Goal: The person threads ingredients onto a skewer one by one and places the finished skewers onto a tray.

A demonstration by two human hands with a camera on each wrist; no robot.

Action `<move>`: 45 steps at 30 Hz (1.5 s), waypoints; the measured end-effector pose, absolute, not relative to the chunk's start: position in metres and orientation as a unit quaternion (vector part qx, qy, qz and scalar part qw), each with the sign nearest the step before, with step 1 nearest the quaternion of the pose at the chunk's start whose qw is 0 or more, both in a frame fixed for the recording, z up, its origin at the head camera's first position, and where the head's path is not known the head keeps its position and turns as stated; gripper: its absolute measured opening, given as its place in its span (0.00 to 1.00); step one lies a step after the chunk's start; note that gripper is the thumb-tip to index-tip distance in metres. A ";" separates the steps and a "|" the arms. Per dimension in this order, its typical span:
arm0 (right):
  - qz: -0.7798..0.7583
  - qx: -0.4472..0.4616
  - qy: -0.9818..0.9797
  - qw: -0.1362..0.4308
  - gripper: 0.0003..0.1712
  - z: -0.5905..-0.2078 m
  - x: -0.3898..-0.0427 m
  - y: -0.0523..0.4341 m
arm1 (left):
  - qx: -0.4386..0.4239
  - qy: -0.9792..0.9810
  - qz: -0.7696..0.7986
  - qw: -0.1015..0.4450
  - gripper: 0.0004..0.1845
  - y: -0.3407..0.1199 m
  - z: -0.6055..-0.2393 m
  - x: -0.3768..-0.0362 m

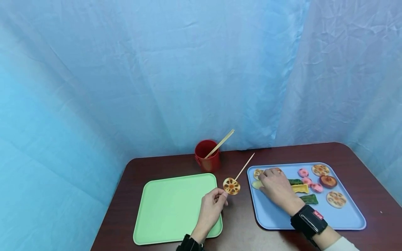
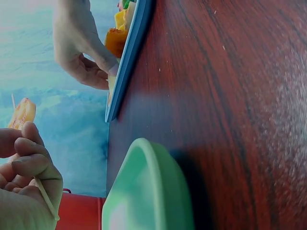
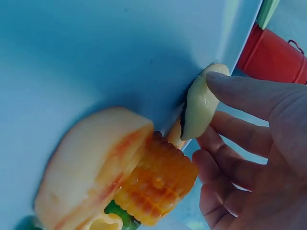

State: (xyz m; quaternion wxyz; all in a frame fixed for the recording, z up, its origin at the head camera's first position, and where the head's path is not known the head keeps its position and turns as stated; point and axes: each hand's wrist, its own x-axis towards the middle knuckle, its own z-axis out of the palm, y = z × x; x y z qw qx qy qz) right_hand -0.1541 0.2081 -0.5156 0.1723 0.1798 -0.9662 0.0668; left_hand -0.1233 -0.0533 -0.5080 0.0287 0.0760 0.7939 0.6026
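My left hand (image 1: 211,206) pinches a wooden skewer (image 1: 245,166) near the right edge of the green tray. A browned lotus root slice (image 1: 231,186) is threaded on the skewer, just beyond the fingertips, and the pointed end extends past it. Over the left part of the blue tray (image 1: 273,220), my right hand (image 1: 277,188) pinches a pale green, dark-skinned vegetable slice (image 3: 201,103) between thumb and fingers. A corn piece (image 3: 156,179) lies close to those fingers, beside a large pale piece with browned edges (image 3: 91,165).
Several toy-like foods share the blue tray: lotus slices (image 1: 336,199), pink pieces (image 1: 317,188), a mushroom cap (image 1: 328,181), a yellow strip (image 1: 300,188) and green pieces (image 1: 309,199). A green tray (image 1: 169,209) lies left. Behind it, a red cup (image 1: 208,164) holds more skewers (image 1: 223,140).
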 end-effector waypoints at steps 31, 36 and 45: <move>0.315 0.081 -0.938 0.119 0.13 -0.468 -0.140 0.213 | 0.061 0.782 0.619 0.040 0.09 -0.055 -0.505 -0.121; 0.383 0.055 -0.916 0.107 0.18 -0.463 -0.140 0.220 | 0.059 0.784 0.617 0.047 0.08 -0.056 -0.505 -0.119; 0.532 -0.005 -0.846 0.025 0.32 -0.459 -0.149 0.230 | 0.073 0.780 0.619 0.057 0.09 -0.059 -0.503 -0.117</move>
